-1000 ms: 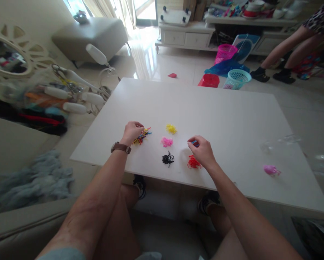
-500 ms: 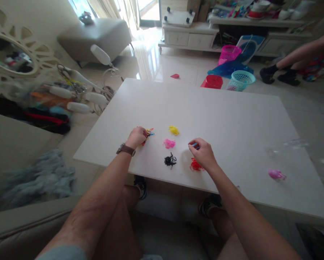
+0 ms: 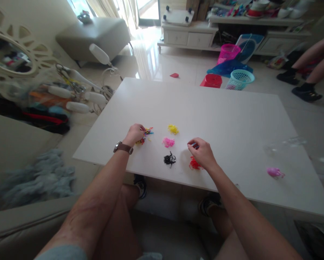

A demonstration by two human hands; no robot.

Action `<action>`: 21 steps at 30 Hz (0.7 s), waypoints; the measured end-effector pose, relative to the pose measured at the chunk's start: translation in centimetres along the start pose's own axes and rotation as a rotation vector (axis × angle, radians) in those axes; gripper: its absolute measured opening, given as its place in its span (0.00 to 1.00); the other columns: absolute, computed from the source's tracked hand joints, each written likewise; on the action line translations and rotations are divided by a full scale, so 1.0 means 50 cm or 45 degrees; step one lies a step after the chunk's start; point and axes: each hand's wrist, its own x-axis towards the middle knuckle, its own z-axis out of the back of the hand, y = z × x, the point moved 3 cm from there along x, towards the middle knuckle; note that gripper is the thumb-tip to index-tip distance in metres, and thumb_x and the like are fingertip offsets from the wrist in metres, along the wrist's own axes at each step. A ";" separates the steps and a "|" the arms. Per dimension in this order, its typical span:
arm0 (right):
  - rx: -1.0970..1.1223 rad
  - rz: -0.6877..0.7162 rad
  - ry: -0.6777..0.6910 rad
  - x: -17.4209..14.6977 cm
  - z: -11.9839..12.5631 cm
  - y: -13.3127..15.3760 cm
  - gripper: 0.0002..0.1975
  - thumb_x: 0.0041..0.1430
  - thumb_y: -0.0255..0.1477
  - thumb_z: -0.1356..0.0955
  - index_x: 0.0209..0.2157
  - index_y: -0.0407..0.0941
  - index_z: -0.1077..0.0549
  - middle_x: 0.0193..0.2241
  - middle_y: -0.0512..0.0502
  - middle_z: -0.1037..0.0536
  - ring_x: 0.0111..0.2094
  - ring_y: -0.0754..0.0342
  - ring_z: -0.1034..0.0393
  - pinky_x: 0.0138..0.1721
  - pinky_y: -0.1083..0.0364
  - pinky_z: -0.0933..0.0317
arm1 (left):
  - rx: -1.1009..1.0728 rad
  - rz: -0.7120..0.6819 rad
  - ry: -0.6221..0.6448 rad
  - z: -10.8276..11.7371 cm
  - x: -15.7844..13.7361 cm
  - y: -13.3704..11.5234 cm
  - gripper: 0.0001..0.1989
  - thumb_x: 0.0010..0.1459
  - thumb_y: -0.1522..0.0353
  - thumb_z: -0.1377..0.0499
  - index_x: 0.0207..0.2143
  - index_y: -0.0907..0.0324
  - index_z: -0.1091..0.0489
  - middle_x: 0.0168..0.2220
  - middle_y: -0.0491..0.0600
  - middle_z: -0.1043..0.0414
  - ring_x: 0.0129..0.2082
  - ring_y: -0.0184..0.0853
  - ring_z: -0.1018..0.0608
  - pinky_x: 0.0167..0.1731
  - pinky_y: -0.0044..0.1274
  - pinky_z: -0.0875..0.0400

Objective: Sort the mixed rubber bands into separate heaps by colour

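My left hand, with a brown-strapped watch at the wrist, is at a mixed-colour pile of small rubber bands. Its fingers are pinched together, and what is between them is hidden. Farther right, my right hand is closed with thumb and forefinger together. A bit of blue and dark colour shows in the gap of its fingers, too small to name. Single-colour piles of bands lie between and below the hands: yellow bands, pink bands, black bands and red bands, the red partly under my right hand.
All of this lies on a white table. A purple-pink toy-like object and a clear plastic object are at its right. Baskets, including a light-blue one, stand beyond the far edge. Another person's legs show at right.
My left hand has shifted slightly left and up, showing more of the mixed bands. My right hand has barely moved. The other person's feet have moved to the right.
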 end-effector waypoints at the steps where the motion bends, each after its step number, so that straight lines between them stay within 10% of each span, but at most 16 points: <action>1: 0.000 0.000 0.001 0.000 0.000 0.001 0.05 0.56 0.28 0.34 0.29 0.45 0.25 0.30 0.49 0.22 0.28 0.55 0.28 0.35 0.55 0.36 | -0.011 -0.001 -0.010 0.001 0.001 -0.001 0.12 0.49 0.77 0.40 0.36 0.61 0.21 0.36 0.54 0.20 0.34 0.36 0.21 0.31 0.21 0.32; 21: -0.016 -0.001 0.054 0.000 -0.007 0.006 0.05 0.56 0.28 0.34 0.29 0.46 0.25 0.30 0.49 0.22 0.29 0.55 0.28 0.34 0.55 0.36 | -0.195 -0.002 -0.200 0.024 -0.011 -0.018 0.12 0.55 0.74 0.43 0.40 0.63 0.23 0.35 0.53 0.22 0.31 0.33 0.24 0.30 0.22 0.34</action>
